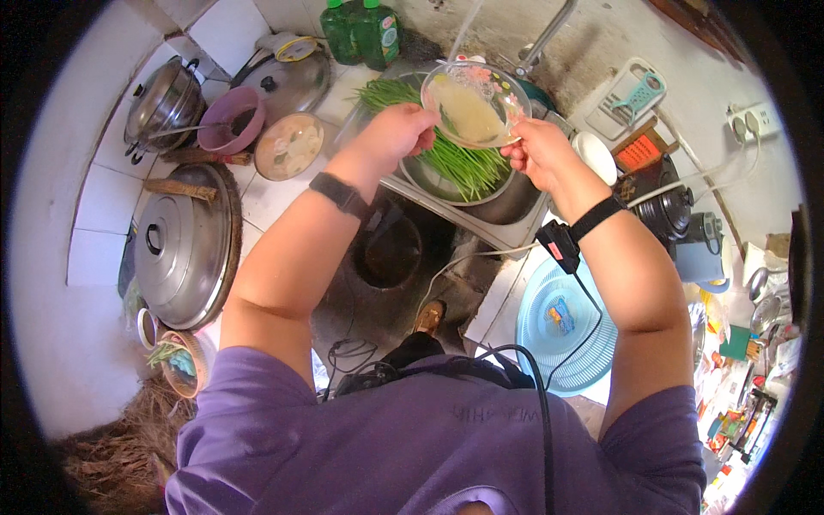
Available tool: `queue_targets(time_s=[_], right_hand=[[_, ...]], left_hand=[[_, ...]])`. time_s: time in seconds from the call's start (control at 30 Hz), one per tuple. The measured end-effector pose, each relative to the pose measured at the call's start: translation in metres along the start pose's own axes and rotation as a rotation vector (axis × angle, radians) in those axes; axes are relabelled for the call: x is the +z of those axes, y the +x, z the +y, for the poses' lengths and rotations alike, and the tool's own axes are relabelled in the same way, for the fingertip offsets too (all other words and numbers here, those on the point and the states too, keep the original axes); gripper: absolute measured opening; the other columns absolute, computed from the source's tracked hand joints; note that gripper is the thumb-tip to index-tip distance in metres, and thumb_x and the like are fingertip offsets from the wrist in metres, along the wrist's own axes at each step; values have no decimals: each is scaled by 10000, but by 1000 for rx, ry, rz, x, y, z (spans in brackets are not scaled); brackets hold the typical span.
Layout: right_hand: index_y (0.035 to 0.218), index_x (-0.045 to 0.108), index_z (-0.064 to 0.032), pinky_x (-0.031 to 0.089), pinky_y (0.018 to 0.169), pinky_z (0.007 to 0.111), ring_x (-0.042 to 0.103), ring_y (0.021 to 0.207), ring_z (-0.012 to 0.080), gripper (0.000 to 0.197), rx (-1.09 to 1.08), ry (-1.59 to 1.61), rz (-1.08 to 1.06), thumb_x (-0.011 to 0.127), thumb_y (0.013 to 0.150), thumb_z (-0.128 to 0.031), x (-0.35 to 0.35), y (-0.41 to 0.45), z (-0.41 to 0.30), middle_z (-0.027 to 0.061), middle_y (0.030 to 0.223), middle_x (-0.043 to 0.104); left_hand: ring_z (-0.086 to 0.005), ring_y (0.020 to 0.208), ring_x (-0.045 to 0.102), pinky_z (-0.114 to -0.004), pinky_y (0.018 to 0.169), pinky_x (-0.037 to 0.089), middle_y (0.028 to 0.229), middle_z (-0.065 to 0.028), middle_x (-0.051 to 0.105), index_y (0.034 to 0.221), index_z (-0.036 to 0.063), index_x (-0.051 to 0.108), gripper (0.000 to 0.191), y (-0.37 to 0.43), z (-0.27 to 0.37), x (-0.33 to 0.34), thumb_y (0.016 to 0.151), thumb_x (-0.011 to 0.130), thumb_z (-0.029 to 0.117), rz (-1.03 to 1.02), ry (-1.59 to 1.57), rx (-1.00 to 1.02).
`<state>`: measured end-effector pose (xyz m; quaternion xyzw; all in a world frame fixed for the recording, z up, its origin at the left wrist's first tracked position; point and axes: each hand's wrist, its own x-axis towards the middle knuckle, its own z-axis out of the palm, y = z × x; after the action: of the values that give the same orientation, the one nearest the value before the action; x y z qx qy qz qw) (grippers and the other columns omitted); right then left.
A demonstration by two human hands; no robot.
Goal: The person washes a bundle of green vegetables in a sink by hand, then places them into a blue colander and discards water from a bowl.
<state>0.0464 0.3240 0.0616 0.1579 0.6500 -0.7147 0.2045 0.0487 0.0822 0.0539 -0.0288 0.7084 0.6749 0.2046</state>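
Both my hands grip the rim of a clear, flower-patterned bowl (465, 116) that holds a pale yellowish liquid or food. My left hand (407, 132) has the near left side of the rim, and my right hand (539, 145) pinches the near right side. Under the bowl, a bunch of long green stalks (458, 168) lies across a round metal basin (430, 183) in the sink (529, 215). Behind the bowl stands the metal faucet (547, 40); whether water runs from it I cannot tell.
At left are a bowl of cloudy liquid (289, 147), a pink bowl (233, 122), a steel pot (164, 106) and a large lidded wok (180, 248). Green bottles (376, 38) stand behind the sink. White bowls (593, 158) and a blue plastic basket (563, 347) are at right. A cable hangs from my right wrist.
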Motion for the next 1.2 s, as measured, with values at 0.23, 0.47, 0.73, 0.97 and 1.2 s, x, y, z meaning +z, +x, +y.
queue_targets(time_s=[0.23, 0.47, 0.73, 0.97, 1.2], right_hand=[[913, 526, -23, 413, 457, 258, 494, 530, 115, 97, 7, 4, 44, 498, 836, -75, -52, -79, 12, 92, 698, 557], [965, 551, -15, 367, 403, 226, 470, 473, 105, 163, -51, -66, 97, 470, 839, -79, -100, -161, 31, 72, 659, 557], [1030, 567, -24, 370, 414, 234, 474, 479, 94, 225, 46, -102, 52, 479, 836, -97, -124, -207, 65, 53, 651, 558], [967, 550, -11, 413, 480, 268, 496, 516, 119, 168, 86, -107, -119, 502, 853, -125, -96, -192, 90, 89, 694, 577], [1245, 462, -19, 432, 510, 268, 523, 544, 116, 365, 149, -119, -403, 486, 901, -139, -21, -138, 105, 93, 742, 589]], left_hand=[[-97, 630, 528, -228, 587, 413, 696, -12, 581, 770, 78, 563, 249, -47, -3, 58, 873, 590, 303, -149, 35, 58], [-135, 627, 589, -263, 579, 466, 721, -34, 613, 835, 59, 620, 324, -87, -21, 128, 868, 596, 380, -280, -14, -98], [-164, 538, 588, -264, 476, 450, 648, -78, 595, 770, 4, 585, 303, -120, -59, 177, 861, 529, 288, -304, 1, -235], [-141, 523, 532, -265, 497, 449, 626, -45, 544, 730, 26, 577, 244, -155, -81, 144, 845, 510, 231, -153, -26, -221], [-144, 535, 540, -268, 493, 433, 637, -47, 550, 732, 23, 571, 255, -191, -95, 74, 847, 478, 231, 118, 14, -299]])
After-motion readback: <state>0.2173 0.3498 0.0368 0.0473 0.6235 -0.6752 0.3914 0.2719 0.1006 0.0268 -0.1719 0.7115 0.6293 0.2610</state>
